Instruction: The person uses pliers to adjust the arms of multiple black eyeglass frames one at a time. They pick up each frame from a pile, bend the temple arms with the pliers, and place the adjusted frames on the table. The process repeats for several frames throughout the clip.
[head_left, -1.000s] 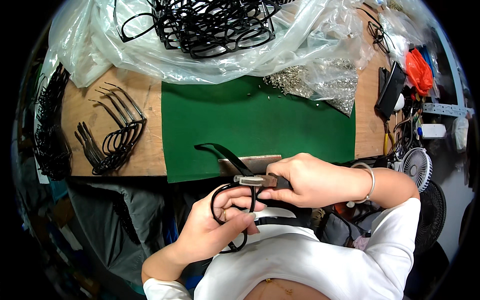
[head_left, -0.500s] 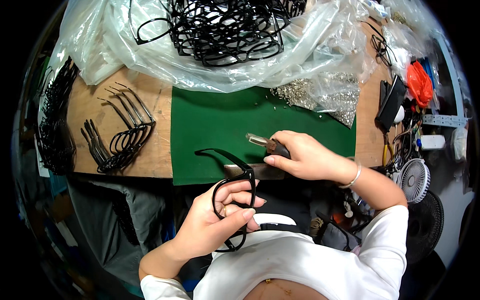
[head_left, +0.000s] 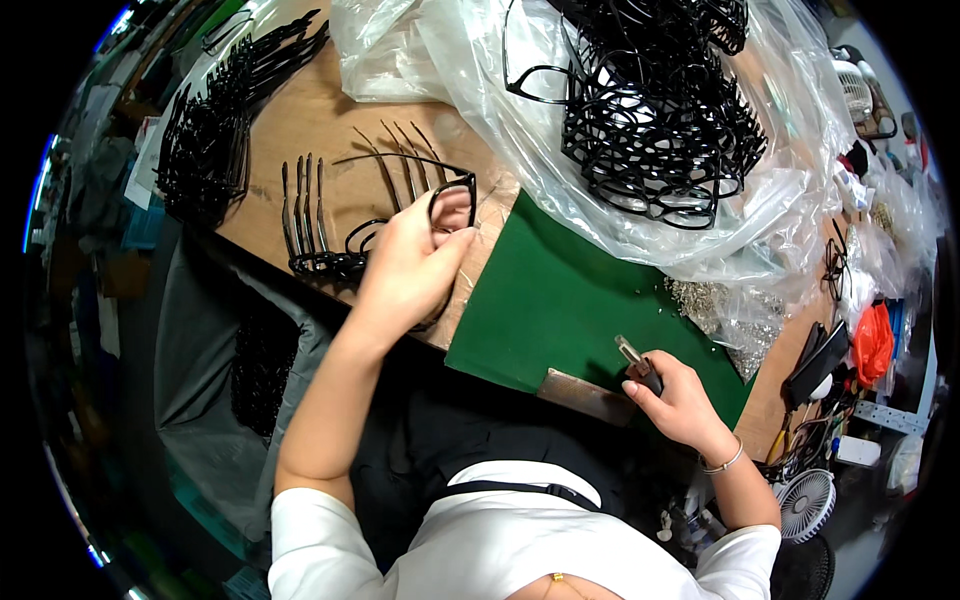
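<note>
A black frame point(head_left: 440, 200) is pinched in the left hand point(head_left: 410, 265); a small tool point(head_left: 636, 362) is gripped in the right hand point(head_left: 680, 400).
The frame is held over the wooden worktop point(head_left: 300, 130), just beside a row of frames point(head_left: 320, 215); the tool's tip rests on the green mat point(head_left: 570, 300), a bagged heap of frames point(head_left: 650, 110) beyond.

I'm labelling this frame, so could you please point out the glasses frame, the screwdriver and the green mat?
glasses frame point(head_left: 452, 190), head view, top rim
screwdriver point(head_left: 634, 358), head view, metal shaft
green mat point(head_left: 560, 300), head view, bare middle

Left hand point(head_left: 408, 268): arm stretched forward and leftward, fingers curled closed in a grip.
Right hand point(head_left: 675, 398): held near the body, fist closed, wrist bent.
</note>
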